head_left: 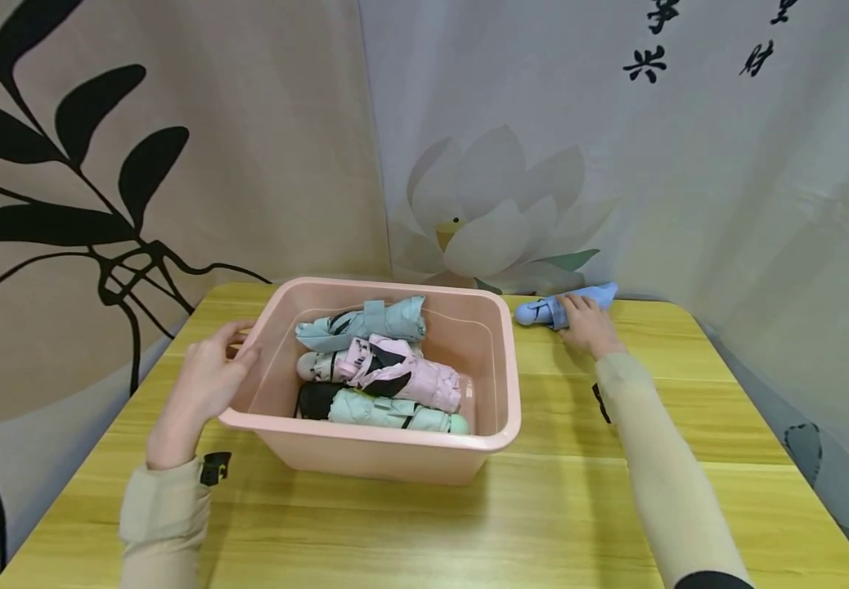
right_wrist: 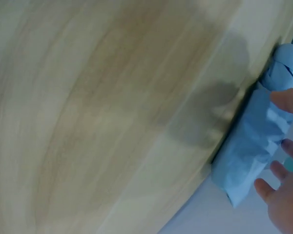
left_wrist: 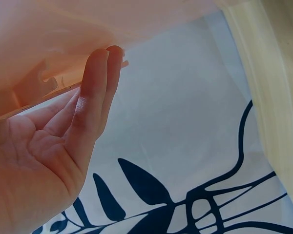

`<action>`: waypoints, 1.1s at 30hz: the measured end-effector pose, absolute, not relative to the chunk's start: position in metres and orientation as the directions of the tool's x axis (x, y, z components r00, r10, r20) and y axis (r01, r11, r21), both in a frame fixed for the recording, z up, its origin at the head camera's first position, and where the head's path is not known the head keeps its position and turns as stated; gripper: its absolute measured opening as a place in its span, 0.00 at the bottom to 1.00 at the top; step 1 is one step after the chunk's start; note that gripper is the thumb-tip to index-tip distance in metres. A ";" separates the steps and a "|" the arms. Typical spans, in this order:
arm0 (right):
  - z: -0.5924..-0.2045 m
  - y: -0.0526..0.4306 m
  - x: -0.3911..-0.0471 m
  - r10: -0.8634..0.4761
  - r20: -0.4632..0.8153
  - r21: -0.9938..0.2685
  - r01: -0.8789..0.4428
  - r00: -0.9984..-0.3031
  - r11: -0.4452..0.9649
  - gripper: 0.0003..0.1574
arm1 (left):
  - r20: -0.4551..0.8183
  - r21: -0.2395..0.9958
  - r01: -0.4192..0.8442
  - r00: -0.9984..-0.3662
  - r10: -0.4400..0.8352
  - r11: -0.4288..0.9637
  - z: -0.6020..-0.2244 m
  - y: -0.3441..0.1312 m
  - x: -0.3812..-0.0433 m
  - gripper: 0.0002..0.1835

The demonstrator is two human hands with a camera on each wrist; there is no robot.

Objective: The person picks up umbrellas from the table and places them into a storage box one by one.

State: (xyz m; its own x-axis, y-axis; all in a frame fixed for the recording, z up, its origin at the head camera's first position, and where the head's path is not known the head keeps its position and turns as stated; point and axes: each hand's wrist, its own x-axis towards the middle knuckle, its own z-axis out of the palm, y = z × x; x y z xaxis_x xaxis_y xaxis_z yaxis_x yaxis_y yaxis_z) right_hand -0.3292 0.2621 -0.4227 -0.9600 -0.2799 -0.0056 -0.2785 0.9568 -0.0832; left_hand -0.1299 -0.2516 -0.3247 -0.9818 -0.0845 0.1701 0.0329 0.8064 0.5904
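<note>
At the pink plastic bin (head_left: 371,454), my left hand (head_left: 211,372) holds the left rim. The left wrist view shows those fingers (left_wrist: 94,87) against the bin's outer side; the thumb is hidden there. By the table's back edge, my right hand (head_left: 590,327) grips a blue folded umbrella (head_left: 538,312). In the right wrist view its thumb and fingers straddle the blue cloth (right_wrist: 254,136). Inside the bin lie a light blue folded umbrella (head_left: 398,319), a pink one with black patches (head_left: 432,380) and a mint green one with a black end (head_left: 380,411).
The yellow wooden table (head_left: 564,507) carries the bin left of centre, with the blue umbrella to its right at the back edge. Behind hangs a pale curtain (head_left: 307,164) printed with dark leaves, a lotus and black characters.
</note>
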 end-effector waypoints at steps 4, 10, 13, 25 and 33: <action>-0.426 0.262 -0.330 -0.265 -0.041 -0.103 -0.259 -0.963 0.960 0.43 | 0.177 0.589 0.034 -0.980 -0.088 0.807 -0.324 -0.252 -0.130 0.25; -0.423 0.261 -0.332 -0.251 -0.039 -0.100 -0.246 -0.967 0.964 0.45 | 0.174 0.589 0.034 -0.981 -0.085 0.807 -0.323 -0.251 -0.130 0.25; -0.419 0.259 -0.331 -0.247 -0.029 -0.081 -0.244 -0.969 0.966 0.47 | 0.173 0.589 0.033 -0.981 -0.086 0.807 -0.323 -0.251 -0.130 0.25; -0.413 0.264 -0.325 -0.240 -0.043 -0.048 -0.238 -0.970 0.970 0.38 | 0.170 0.592 0.032 -0.982 -0.086 0.805 -0.323 -0.251 -0.129 0.25; -0.416 0.270 -0.326 -0.271 -0.030 -0.045 -0.270 -0.962 0.962 0.39 | 0.174 0.585 0.032 -0.981 -0.086 0.810 -0.323 -0.251 -0.129 0.25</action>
State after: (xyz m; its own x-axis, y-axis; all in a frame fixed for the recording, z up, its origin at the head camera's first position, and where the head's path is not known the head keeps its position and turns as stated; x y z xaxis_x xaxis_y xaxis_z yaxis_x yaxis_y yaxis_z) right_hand -0.3262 0.2699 -0.4164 -0.9620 -0.2713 -0.0304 -0.2699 0.9619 -0.0446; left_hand -0.1286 -0.2506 -0.3226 -0.9811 -0.0861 0.1735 0.0324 0.8101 0.5854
